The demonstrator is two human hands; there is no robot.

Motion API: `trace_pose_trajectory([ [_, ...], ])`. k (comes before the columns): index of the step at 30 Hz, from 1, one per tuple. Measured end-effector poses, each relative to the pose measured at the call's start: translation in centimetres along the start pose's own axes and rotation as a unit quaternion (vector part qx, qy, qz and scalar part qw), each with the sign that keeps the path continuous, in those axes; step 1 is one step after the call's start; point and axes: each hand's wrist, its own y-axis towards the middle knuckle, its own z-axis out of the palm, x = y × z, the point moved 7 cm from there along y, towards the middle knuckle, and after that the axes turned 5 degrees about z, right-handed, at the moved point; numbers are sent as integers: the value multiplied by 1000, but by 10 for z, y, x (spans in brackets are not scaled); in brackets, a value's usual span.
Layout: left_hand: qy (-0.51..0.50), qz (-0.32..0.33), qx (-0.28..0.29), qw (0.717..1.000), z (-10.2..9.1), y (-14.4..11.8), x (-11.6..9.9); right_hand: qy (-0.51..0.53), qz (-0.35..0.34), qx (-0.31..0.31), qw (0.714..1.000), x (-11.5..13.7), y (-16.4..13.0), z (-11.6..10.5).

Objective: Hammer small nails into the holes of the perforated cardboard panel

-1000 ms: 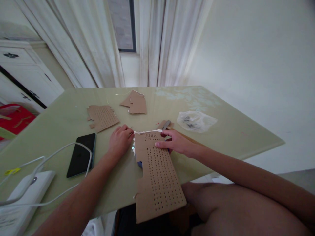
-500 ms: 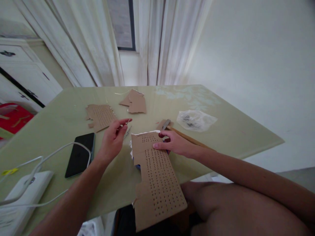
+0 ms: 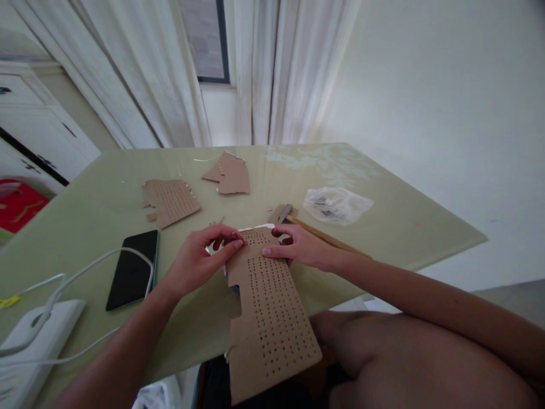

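Right hand (image 3: 304,245) is gripping the punched cardboard (image 3: 276,309), overhanging the worktop's (image 3: 395,238) near edge; left hand (image 3: 201,258) is touching the cardboard's far end, hold unclear. A slack right grip would be risking a fall.

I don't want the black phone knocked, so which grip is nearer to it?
Left. Your left grip is apart from the black phone, to its right, at the upper left of the perforated cardboard; your right grip is farther right, at the cardboard's upper right.

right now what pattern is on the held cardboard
Rows of small holes in brown cardboard, best in the head view.
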Motion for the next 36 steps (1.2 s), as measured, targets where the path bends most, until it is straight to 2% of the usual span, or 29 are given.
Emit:
trace_pose_trajectory([
  [11, 9, 58, 26, 998, 3, -2, -10, -3, 7, 6, 1000, 0, 0, 1],
  [26, 7, 46, 29, 999, 3, -4, -7, -3, 8, -4, 1000, 1, 0, 0],
  [36, 31, 67, 24, 997, 2, -4, -11, 0, 6, 0, 1000, 0, 0, 0],
])
